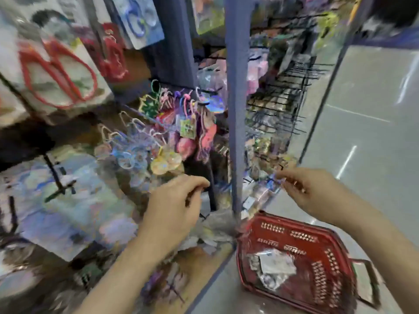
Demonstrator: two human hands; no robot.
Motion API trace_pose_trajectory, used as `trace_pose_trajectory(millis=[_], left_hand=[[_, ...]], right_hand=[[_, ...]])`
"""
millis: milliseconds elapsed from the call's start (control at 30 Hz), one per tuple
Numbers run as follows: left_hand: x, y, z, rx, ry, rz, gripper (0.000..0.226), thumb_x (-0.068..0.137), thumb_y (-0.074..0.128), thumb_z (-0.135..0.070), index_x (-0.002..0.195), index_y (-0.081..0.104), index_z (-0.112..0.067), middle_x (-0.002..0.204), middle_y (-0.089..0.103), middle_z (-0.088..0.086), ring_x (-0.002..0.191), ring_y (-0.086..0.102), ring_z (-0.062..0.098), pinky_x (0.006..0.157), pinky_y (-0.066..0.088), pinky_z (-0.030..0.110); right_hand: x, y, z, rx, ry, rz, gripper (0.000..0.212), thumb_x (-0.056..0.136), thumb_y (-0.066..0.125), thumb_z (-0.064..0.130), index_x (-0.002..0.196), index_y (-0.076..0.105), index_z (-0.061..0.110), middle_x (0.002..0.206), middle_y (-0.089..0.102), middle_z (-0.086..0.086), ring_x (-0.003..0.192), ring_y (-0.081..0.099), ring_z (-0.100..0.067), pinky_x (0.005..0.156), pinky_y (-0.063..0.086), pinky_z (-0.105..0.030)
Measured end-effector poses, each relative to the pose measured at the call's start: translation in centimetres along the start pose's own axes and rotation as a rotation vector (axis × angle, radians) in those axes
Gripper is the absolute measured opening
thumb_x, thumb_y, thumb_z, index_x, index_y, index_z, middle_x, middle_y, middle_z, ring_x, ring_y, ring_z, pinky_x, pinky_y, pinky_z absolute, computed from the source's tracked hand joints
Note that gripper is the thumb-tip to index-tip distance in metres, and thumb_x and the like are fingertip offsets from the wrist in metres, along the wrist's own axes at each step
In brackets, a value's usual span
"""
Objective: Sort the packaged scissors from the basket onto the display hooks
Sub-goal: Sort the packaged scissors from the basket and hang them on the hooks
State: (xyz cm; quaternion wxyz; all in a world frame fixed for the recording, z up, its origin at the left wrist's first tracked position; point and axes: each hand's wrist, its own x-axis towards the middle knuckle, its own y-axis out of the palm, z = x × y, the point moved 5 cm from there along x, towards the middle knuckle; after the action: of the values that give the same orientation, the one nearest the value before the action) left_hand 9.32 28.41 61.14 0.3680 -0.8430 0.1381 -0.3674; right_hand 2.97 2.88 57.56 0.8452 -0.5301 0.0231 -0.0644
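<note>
blurred shop racks filled the view, with a blue post [235, 109] at the middle and bare black hooks [292, 87] to its right, beside grey floor [367, 105]. red-handled scissors [56, 71] in packs hung at the rack's upper left corner. the red basket [294, 225] sat on the floor by the post's foot, clear packs [272, 266] lying near its left edge. the right hand [310, 191] pinched a clear packet [267, 177] at the rack's lower right. the left hand [174, 200] hovered left of the post, fingers curled; whether it gripped anything could not be told.
</note>
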Motion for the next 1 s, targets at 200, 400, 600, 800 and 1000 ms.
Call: trace_pose_trajectory(millis=[200, 400, 600, 800, 1000], left_hand=[[-2.7, 19.3, 1.8, -0.096, -0.280, 0.361, 0.027, 0.080, 0.052, -0.006, 0.092, 0.075, -0.015, 0.090, 0.073, 0.000, 0.082, 0.059, 0.009, 0.074, 0.046, 0.026], [-10.8, 39.3, 6.8, -0.143, -0.650, 0.726, 0.033, 0.087, 0.057, -0.002, 0.108, 0.071, -0.023, 0.109, 0.071, -0.003, 0.103, 0.065, 0.017, 0.091, 0.052, 0.036], [-19.6, 58.9, 13.3, -0.080, -0.715, 0.990, 0.034, 0.091, 0.058, -0.011, 0.123, 0.064, -0.018, 0.124, 0.065, -0.001, 0.114, 0.060, 0.016, 0.091, 0.039, 0.021], [-28.5, 80.1, 24.0, 0.063, -0.514, 1.193, 0.044, 0.088, 0.064, -0.017, 0.131, 0.059, -0.008, 0.132, 0.062, 0.012, 0.123, 0.056, 0.029, 0.103, 0.041, 0.033], [-33.5, 91.7, 31.3, 0.315, -0.313, 1.255, 0.078, 0.083, 0.071, -0.041, 0.148, 0.034, -0.016, 0.142, 0.049, 0.014, 0.130, 0.047, 0.035, 0.108, 0.039, 0.046]], right_hand=[[-3.5, 7.9, -17.2, 0.099, 0.353, 0.204, 0.034, 0.096, 0.058, 0.018, 0.129, 0.064, 0.025, 0.118, 0.072, -0.002, 0.110, 0.066, -0.026, 0.087, 0.047, -0.029], [-8.3, 22.3, -32.4, 0.479, 0.799, 0.170, 0.037, 0.092, 0.064, 0.013, 0.128, 0.063, 0.021, 0.109, 0.072, -0.007, 0.089, 0.067, -0.024, 0.083, 0.052, -0.033], [-11.7, 43.4, -43.6, 1.021, 1.396, -0.004, 0.038, 0.094, 0.056, -0.002, 0.125, 0.053, 0.019, 0.091, 0.069, -0.017, 0.074, 0.063, -0.031, 0.069, 0.051, -0.041], [-10.9, 65.2, -51.2, 1.142, 1.563, -0.047, 0.045, 0.090, 0.052, -0.006, 0.127, 0.045, 0.019, 0.074, 0.056, -0.007, 0.055, 0.049, -0.016, 0.039, 0.035, -0.018], [-9.2, 78.4, -55.3, 1.233, 1.577, -0.160, 0.022, 0.080, 0.072, 0.003, 0.100, 0.064, 0.007, 0.085, 0.067, -0.005, 0.062, 0.065, -0.010, 0.054, 0.053, -0.022]])
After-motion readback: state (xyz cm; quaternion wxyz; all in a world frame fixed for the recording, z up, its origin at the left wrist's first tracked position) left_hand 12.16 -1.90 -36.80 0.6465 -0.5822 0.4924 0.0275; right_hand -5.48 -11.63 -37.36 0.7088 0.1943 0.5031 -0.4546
